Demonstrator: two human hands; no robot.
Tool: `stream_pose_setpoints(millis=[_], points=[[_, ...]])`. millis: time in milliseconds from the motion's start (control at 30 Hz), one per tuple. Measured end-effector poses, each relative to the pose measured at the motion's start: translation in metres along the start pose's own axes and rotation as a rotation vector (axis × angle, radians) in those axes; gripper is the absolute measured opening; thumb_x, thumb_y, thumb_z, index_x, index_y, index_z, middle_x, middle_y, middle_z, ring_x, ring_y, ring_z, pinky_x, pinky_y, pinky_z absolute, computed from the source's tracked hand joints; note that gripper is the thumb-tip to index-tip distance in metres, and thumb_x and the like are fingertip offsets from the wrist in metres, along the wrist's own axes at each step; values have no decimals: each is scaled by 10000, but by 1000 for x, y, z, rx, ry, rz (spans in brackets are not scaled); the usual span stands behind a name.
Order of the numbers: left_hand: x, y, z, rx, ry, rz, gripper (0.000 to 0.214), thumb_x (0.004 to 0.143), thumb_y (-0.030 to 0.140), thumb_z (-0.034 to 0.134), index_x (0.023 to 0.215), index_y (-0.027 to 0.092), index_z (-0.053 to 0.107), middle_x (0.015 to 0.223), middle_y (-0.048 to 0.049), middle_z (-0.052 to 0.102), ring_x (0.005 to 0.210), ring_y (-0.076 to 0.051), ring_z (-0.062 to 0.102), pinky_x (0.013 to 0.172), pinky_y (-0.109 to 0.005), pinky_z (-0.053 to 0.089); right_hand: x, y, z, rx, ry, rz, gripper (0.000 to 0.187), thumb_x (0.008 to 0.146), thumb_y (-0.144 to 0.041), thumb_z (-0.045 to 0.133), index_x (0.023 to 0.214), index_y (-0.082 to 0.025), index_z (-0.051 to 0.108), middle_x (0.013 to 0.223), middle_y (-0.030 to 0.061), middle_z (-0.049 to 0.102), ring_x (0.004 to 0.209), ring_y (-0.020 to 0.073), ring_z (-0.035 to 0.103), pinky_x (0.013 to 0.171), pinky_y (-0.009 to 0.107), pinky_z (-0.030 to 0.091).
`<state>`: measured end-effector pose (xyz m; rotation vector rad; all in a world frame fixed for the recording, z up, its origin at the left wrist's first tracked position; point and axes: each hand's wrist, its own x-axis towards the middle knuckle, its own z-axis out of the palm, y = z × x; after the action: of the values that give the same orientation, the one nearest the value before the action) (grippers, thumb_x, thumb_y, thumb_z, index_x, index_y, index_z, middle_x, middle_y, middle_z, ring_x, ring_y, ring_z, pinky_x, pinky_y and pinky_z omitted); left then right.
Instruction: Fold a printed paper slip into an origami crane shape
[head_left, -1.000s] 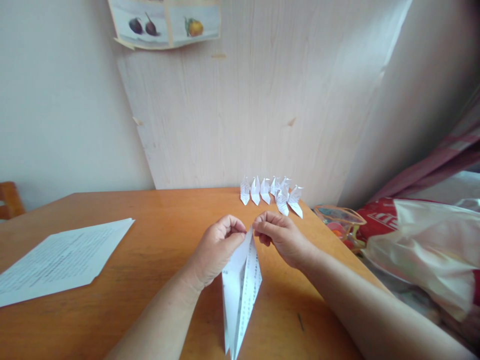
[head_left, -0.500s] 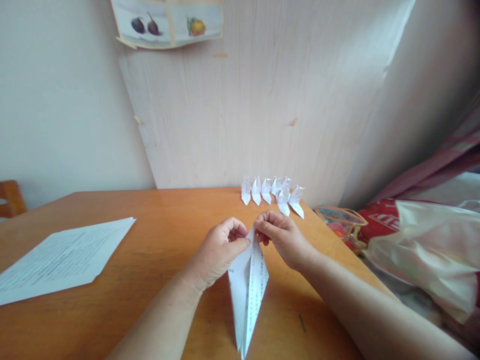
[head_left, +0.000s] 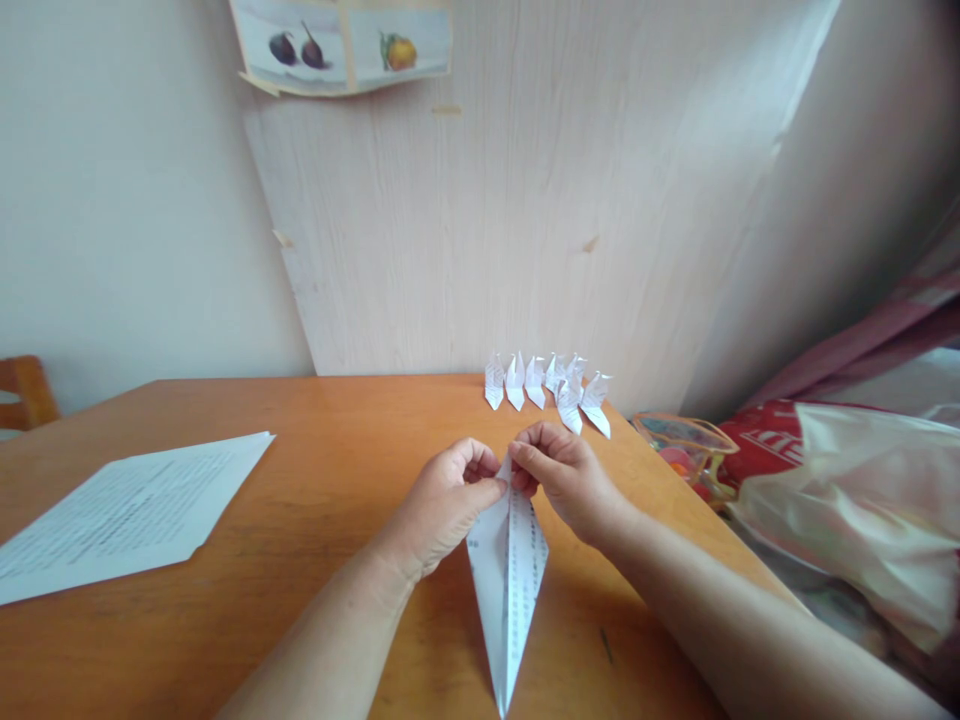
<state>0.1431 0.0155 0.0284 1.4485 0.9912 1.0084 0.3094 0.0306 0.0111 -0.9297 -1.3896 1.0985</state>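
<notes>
A long kite-shaped piece of folded paper (head_left: pixel 510 590), printed with small text, points its narrow tip toward me above the wooden table. My left hand (head_left: pixel 457 500) pinches its upper left edge between thumb and fingers. At the far tip, my right hand (head_left: pixel 562 475) is closed, thumb against the curled forefinger, with the paper's point in the pinch. A crease runs down the middle of the paper. Beyond the hands, several small folded paper figures (head_left: pixel 535 383) stand near the table's back edge.
A stack of printed sheets (head_left: pixel 135 510) lies on the left of the wooden table (head_left: pixel 322 560). Past the right edge are a mesh basket (head_left: pixel 682 445) and a pale plastic bag (head_left: pixel 847 510). A panel (head_left: pixel 450 240) rises behind the table, and a wooden chair (head_left: pixel 30 390) is at far left.
The folded paper's near tip has swung slightly right, and its lower layers now lie closer together. Both hands keep their pinch near the far tip.
</notes>
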Motion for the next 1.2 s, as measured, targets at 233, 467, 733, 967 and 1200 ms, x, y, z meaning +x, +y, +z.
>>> stream_pose_setpoints(millis=[233,467,733,967,1200], points=[[3,-4,-3,-89,2,-16,159,805,277,695,855,171,586,822,-2,619,777,-146,560,741,-276,431,-1,2,0,-3,-37,1,262,877,-432,667,819,-193,577,622,-8,613,541,121,533,526,267,428],[5,-5,-12,-211,-60,-70,181,818,318,697,855,170,598,815,-25,629,776,-174,587,750,-310,431,0,-4,-4,119,-120,21,169,878,-344,666,894,-182,622,742,14,650,591,114,548,541,256,413],[6,-9,-18,-382,-210,-151,239,817,344,736,912,158,621,862,-67,661,771,-196,622,718,-311,437,0,-12,-13,152,-265,80,242,835,-329,724,1038,-203,687,768,-21,598,618,93,511,583,255,397],[5,-7,-17,-431,-225,-185,255,798,339,768,906,147,638,835,-58,655,725,-168,608,691,-289,437,1,-14,-12,202,-279,93,175,818,-324,739,912,-194,668,758,-16,616,665,111,538,631,260,407],[5,-5,-17,-461,-259,-182,233,795,308,771,905,143,649,862,-66,659,750,-169,611,722,-294,457,1,-12,-13,199,-296,91,195,811,-341,745,897,-183,668,761,-1,632,674,121,548,639,266,407]])
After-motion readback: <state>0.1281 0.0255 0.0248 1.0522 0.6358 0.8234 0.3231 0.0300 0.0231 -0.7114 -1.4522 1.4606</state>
